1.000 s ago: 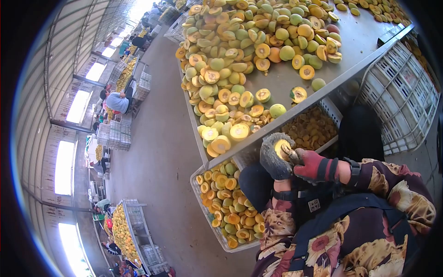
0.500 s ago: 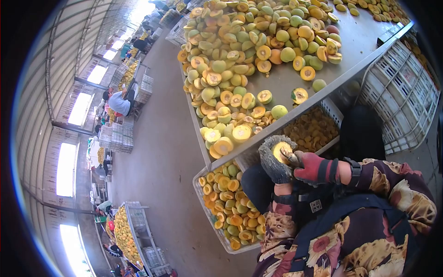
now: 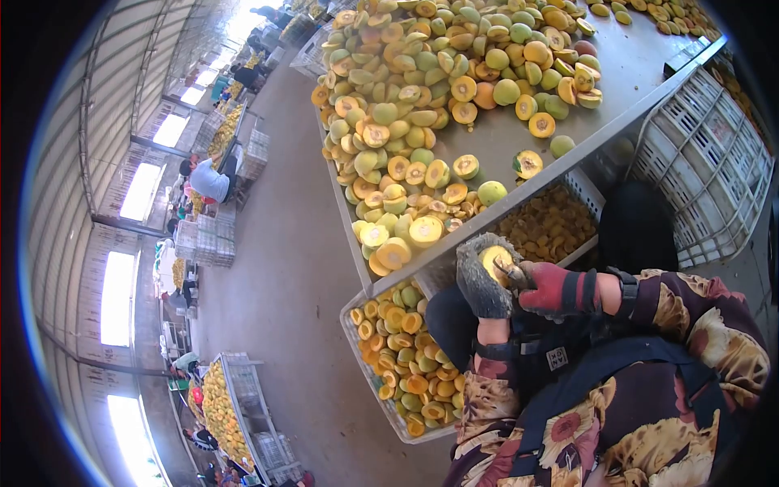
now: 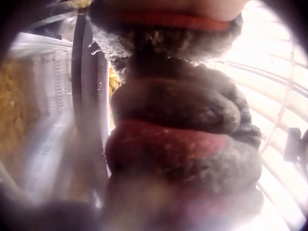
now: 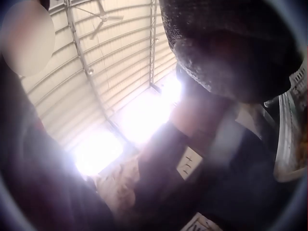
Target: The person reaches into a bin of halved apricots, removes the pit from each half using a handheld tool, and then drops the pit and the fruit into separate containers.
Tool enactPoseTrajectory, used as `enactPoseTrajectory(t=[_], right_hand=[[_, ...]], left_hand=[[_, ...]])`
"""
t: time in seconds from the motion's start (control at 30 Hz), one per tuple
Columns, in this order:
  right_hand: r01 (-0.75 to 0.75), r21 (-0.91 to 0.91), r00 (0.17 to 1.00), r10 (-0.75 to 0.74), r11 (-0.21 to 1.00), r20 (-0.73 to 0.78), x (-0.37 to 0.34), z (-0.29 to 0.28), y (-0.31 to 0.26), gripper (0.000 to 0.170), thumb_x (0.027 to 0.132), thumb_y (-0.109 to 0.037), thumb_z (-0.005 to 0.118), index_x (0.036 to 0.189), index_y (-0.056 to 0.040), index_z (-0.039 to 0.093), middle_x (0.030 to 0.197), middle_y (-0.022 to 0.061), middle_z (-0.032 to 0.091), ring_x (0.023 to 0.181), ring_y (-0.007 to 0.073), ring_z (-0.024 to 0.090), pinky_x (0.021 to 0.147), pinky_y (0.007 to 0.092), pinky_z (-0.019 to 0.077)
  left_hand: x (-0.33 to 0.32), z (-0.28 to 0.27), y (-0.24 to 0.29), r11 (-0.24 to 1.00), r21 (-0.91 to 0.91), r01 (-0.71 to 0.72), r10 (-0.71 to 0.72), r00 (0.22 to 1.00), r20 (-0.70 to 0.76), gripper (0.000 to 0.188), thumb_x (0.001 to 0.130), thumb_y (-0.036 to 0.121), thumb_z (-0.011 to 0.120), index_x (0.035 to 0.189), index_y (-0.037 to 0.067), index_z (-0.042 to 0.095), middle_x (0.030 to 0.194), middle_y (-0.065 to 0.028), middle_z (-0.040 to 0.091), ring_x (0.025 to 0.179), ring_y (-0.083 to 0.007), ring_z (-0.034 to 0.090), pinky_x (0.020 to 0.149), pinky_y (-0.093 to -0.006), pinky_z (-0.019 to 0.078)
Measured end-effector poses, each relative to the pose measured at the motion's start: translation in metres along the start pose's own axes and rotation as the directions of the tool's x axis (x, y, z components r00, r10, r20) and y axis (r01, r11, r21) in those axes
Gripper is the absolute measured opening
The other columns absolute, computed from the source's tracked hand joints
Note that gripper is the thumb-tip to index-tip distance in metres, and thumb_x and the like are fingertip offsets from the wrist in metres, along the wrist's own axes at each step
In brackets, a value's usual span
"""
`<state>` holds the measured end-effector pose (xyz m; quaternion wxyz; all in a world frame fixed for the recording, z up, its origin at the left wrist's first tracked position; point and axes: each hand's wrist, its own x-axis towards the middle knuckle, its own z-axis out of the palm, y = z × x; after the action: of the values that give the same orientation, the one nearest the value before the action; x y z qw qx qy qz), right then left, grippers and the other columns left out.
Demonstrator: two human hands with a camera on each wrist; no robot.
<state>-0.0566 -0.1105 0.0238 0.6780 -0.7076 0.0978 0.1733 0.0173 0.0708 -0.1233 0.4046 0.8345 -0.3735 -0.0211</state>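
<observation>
My left hand (image 3: 484, 284), in a worn grey glove, cups a halved yellow peach (image 3: 492, 257) with its cut face up. My right hand (image 3: 553, 290), in a red and black glove, grips a small dark pitting tool (image 3: 513, 274) whose tip is at the middle of the cut face. Most of the tool is hidden by the fingers. In the left wrist view the gloved fingers (image 4: 178, 106) are bunched close together and the peach is out of sight. The right wrist view shows part of a dark glove (image 5: 231, 53), blurred.
A metal table (image 3: 487, 134) before me bears a heap of peach halves (image 3: 389, 122). Below its edge stands a crate of small cut pieces (image 3: 548, 219). A crate of peach halves (image 3: 406, 357) is at my left, a white crate (image 3: 702, 166) at my right. People work at farther tables.
Both hands stay together at the peach half, with small shifts. The left hand's fingers have turned slightly around it. The view has swung a little, moving the table slightly to the right.
</observation>
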Motion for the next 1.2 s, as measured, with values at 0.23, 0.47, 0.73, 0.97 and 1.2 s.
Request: enactPoseTrajectory(t=[0.23, 0.47, 0.73, 0.97, 1.2], right_hand=[[0.027, 0.126, 0.997, -0.035, 0.992, 0.067, 0.005, -0.001, 0.008, 0.028, 0.080, -0.016, 0.055, 0.106, -0.0043, 0.050, 0.068, 0.0053, 0.058, 0.051, 0.0146, 0.056, 0.044, 0.0294, 0.0474], [-0.101, 0.165, 0.987, 0.079, 0.981, 0.137, -0.014, -0.004, -0.025, 0.023, 0.080, -0.014, 0.055, 0.102, -0.0055, 0.051, 0.067, 0.0024, 0.056, 0.051, 0.0128, 0.054, 0.044, 0.0291, 0.0471], [-0.056, 0.173, 0.984, 0.025, 0.983, 0.176, -0.004, -0.006, -0.010, 0.022, 0.081, -0.014, 0.056, 0.101, -0.0056, 0.051, 0.068, 0.0030, 0.057, 0.052, 0.0127, 0.054, 0.046, 0.0282, 0.0471], [0.176, -0.012, 0.984, -0.175, 0.984, 0.036, 0.002, 0.004, 0.009, 0.025, 0.081, -0.013, 0.055, 0.104, -0.0056, 0.050, 0.069, 0.0032, 0.057, 0.055, 0.0130, 0.055, 0.049, 0.0294, 0.0473], [-0.124, 0.284, 0.973, 0.060, 0.951, 0.223, -0.008, -0.001, -0.006, 0.023, 0.081, -0.013, 0.056, 0.102, -0.0067, 0.050, 0.067, 0.0026, 0.054, 0.053, 0.0133, 0.054, 0.045, 0.0284, 0.0451]], left_hand=[[0.004, -0.029, 0.043, 0.993, 0.053, 0.108, -0.115, 0.978, 0.175, 0.041, 0.092, 0.015, 0.047, 0.132, 0.005, 0.043, 0.130, -0.0138, 0.047, 0.122, -0.0272, 0.042, 0.105, -0.0364, 0.0322], [-0.010, 0.008, -0.024, 0.997, -0.062, 0.035, -0.036, 0.999, -0.011, 0.043, 0.092, 0.016, 0.047, 0.134, 0.006, 0.040, 0.134, -0.0143, 0.044, 0.125, -0.0279, 0.040, 0.106, -0.0362, 0.0311], [-0.003, -0.007, 0.000, 1.000, -0.001, 0.024, -0.024, 0.998, -0.059, 0.043, 0.092, 0.016, 0.047, 0.134, 0.006, 0.040, 0.134, -0.0141, 0.044, 0.125, -0.0276, 0.040, 0.106, -0.0357, 0.0311], [0.000, -0.033, 0.022, 0.993, 0.047, 0.104, -0.103, 0.995, -0.018, 0.044, 0.092, 0.016, 0.047, 0.134, 0.006, 0.040, 0.135, -0.0139, 0.044, 0.125, -0.0270, 0.040, 0.106, -0.0349, 0.0311], [0.047, -0.068, 0.067, 0.846, -0.395, 0.358, -0.319, 0.934, 0.161, 0.043, 0.093, 0.017, 0.046, 0.134, 0.005, 0.041, 0.135, -0.0123, 0.044, 0.124, -0.0256, 0.041, 0.105, -0.0334, 0.0324]])
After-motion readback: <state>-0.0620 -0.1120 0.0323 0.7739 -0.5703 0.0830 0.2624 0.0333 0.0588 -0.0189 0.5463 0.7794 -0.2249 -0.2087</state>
